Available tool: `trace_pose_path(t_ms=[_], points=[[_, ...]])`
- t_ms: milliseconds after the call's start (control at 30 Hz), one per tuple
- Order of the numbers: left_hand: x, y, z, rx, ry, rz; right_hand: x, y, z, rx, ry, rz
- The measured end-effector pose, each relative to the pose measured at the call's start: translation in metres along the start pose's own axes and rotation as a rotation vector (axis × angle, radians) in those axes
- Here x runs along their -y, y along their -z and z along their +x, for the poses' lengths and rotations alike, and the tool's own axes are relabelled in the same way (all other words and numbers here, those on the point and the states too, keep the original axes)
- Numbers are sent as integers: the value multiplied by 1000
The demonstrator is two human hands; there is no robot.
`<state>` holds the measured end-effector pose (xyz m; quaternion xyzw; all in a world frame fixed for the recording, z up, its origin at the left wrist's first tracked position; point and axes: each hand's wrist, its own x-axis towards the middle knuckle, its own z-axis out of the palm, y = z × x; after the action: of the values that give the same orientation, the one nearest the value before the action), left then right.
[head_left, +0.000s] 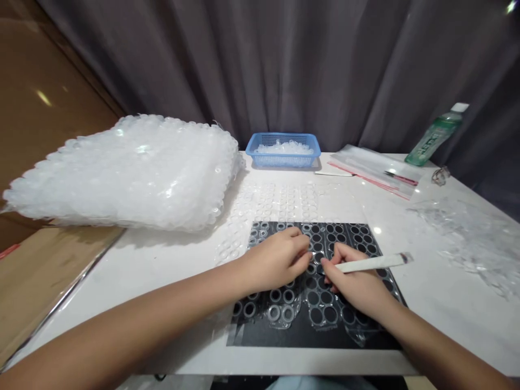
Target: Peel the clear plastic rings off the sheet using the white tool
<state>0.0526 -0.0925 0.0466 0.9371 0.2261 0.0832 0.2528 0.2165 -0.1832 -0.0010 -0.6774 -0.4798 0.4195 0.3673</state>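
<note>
Downward from the head camera, the left hand [276, 261] curls its fingers against a clear plastic sheet of rings [280, 313], though whether it pinches anything cannot be told. Just to its right, the right hand [355, 281] closes around a white stick tool [374, 263], which juts out past the thumb side. Beneath both hands, the sheet lies on a black mat [365, 340] on the white bench [434, 309]. Left of the left hand sits a tall pile of ringed clear sheets [122, 173]. Ahead of the hands stands a blue plastic basket [283, 161] of clear pieces, and further right, beyond the right hand, lie a pink-edged plastic bag [374, 170] and a green-labelled bottle [435, 135].
</note>
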Motion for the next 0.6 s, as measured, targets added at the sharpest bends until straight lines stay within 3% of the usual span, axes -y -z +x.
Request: trace_pose_path(t_ms=[200,367,467,600], points=[[3,-9,0,150,-93,133,-5,-6,3,11,53,-94],[6,-26,-7,168,-70,205,-1,-8,2,-22,63,-180],[10,-22,-8,118,-43,17,0,-9,3,-20,60,-170],[22,-7,-3,-69,200,-352,5,-9,4,46,13,-42]])
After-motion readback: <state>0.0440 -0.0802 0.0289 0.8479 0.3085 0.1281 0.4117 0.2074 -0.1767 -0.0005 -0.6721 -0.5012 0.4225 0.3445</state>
